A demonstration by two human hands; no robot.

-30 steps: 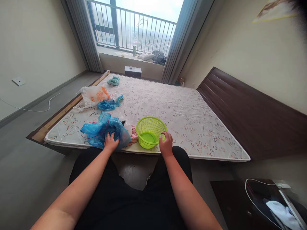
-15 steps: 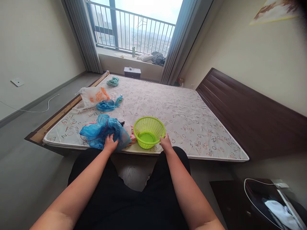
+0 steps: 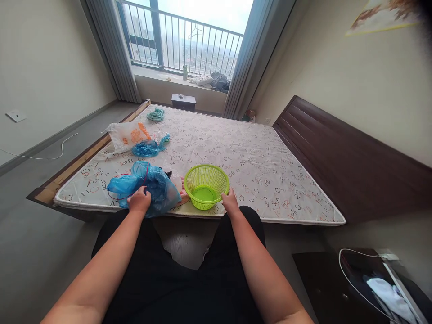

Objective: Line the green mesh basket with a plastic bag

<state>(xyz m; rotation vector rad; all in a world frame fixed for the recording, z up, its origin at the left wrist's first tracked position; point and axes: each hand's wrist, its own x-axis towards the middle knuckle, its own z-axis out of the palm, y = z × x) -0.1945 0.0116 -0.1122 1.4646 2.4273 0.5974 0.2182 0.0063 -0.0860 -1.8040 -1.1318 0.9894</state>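
Two bare hands at the near edge of a mattress (image 3: pixel 256 157), head view only. Mattress is flat and thin, pale quilted cover printed all over with scattered letters; it sits on a wood frame with light slats exposed along the left side.

Left hand (image 3: pixel 139 200) rests on a crumpled blue plastic bag (image 3: pixel 148 185), fingers curled into the film, gripping a fold of it. Bag is thin, glossy, translucent, heaped in soft creases; a red cord loops through it. Something pale and pink shows from under its right end, touching the basket; cannot tell what it is.

Right hand (image 3: pixel 230 202) sits at the right rim of a green basket (image 3: pixel 206 185), fingertips on the outer wall; whether it grips or only touches, cannot tell. Basket is round, bowl-shaped, lime plastic, slotted lattice sides, solid smooth bottom. It stands upright just beside the blue bag, between the two hands, near the mattress edge.

Farther back on the left: a white plastic bag with orange print (image 3: pixel 126 135), slack and wrinkled; a second smaller blue bag (image 3: pixel 148 147), twisted, touching it; a teal coiled bundle (image 3: pixel 155 115) near the far corner.

Dark ribbed wood headboard (image 3: pixel 337 153) runs along the right. Grey pleated curtains flank a barred window.
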